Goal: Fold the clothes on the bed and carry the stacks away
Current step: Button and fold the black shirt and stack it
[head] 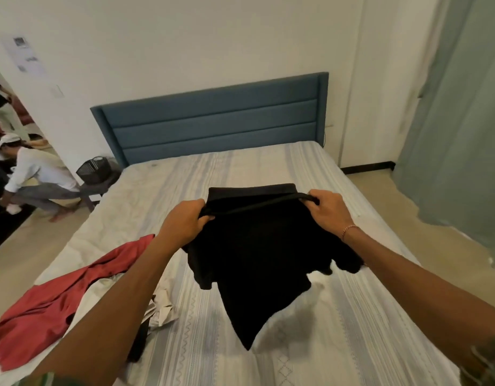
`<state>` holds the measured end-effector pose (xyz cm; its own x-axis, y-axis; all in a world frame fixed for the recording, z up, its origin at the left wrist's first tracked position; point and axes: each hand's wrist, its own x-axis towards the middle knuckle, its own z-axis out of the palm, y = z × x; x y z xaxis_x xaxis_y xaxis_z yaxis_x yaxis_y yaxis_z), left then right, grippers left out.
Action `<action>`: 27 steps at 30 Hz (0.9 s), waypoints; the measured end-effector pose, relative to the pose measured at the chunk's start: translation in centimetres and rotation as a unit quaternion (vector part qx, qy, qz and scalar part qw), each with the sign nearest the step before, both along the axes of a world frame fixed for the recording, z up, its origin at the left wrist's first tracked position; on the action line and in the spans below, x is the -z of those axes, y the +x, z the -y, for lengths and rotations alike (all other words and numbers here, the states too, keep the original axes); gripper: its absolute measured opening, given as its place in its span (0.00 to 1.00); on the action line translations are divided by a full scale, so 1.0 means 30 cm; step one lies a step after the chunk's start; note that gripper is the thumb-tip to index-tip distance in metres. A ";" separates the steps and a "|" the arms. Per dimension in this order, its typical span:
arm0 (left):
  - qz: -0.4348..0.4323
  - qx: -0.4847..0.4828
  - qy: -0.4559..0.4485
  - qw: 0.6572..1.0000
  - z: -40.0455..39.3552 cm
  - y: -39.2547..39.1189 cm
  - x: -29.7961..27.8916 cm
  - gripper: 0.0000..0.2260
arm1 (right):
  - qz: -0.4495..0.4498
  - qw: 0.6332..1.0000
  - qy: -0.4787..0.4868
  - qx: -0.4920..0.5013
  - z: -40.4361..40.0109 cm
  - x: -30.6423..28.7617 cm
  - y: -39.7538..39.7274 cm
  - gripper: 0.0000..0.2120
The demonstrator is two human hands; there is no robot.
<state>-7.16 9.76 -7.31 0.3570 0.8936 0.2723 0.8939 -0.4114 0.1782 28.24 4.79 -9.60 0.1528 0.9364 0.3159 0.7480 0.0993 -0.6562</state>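
Head view, down over bed (pixel 338 316)

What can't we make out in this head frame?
- Black garment: held up by left hand and right hand; type and front/back unreadable, uniformly dark.
- Pale clothes beside the red garment: partly hidden under the left forearm.
- Red garment: its lower end cut by the frame's left edge.
- Wall papers: too small to read.

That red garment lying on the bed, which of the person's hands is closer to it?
Left. The left hand grips the black garment just above and right of the red garment; the right hand holds the black garment's far corner, farther right.
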 end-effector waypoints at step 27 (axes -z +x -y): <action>0.202 0.034 -0.029 0.978 0.066 0.141 -0.092 0.08 | 0.078 0.952 -0.191 -0.228 0.273 -0.448 0.005 0.07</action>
<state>-2.93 7.77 -4.54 0.2899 0.8893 0.3536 0.7161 -0.4467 0.5363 28.40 -3.39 3.83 -0.3175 0.9453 -0.0746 0.7757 0.2137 -0.5938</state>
